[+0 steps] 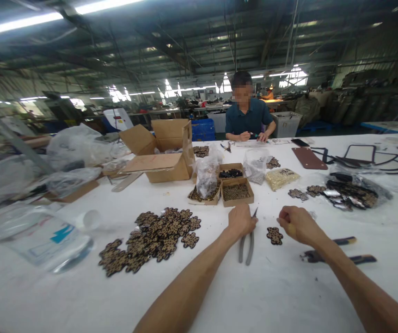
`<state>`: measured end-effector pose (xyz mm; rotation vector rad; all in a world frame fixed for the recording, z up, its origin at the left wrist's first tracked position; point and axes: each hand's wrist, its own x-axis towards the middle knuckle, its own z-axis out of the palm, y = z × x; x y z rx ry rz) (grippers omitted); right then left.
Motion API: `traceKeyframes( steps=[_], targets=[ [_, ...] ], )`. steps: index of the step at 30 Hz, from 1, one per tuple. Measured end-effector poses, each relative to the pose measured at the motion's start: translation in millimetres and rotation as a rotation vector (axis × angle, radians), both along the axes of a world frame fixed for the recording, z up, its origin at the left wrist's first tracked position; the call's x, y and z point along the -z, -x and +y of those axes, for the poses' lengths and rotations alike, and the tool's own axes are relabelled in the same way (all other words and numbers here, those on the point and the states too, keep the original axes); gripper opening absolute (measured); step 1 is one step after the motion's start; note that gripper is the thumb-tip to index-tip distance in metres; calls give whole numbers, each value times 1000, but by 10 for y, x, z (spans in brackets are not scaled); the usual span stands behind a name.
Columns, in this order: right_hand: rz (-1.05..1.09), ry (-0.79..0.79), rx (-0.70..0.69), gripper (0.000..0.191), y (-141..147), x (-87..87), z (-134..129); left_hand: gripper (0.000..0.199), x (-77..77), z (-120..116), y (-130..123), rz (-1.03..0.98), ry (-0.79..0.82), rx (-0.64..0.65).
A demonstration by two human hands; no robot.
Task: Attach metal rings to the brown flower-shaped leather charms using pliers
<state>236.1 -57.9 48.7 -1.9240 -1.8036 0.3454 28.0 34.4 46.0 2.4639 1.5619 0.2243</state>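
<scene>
My left hand is closed, its fingers curled down beside grey-handled pliers lying on the white table. What it holds, if anything, is hidden. My right hand is closed in a pinch over the table, and its content is too small to make out. Between the hands lies a single flower-shaped patch, brown-patterned with a dark edge. To the left spreads a pile of similar patches. Beneath my right forearm is a tool with dark and yellow handles, partly covered.
Small cardboard trays of metal bits and black pieces stand ahead, beside an open carton. A clear plastic jug is at left. Bagged patches lie at right. A co-worker sits across the table.
</scene>
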Motion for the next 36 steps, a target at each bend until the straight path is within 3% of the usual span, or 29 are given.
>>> traceKeyframes(
  steps=[6, 14, 21, 27, 36],
  targets=[
    [39, -75, -7, 14, -21, 82, 46, 23, 146, -133, -89, -158, -97, 102],
    [67, -36, -46, 16, 151, 237, 95, 19, 310, -37, -120, -228, -121, 190],
    [53, -58, -71, 17, 287, 131, 74, 9, 263, -25, -190, -160, -117, 222],
    [-10, -98, -109, 12, 453, 104, 49, 14, 225, -41, -133, -153, -129, 188],
    [5, -70, -62, 14, 334, 69, 51, 12, 195, 2, -168, -147, -80, 184]
  ],
)
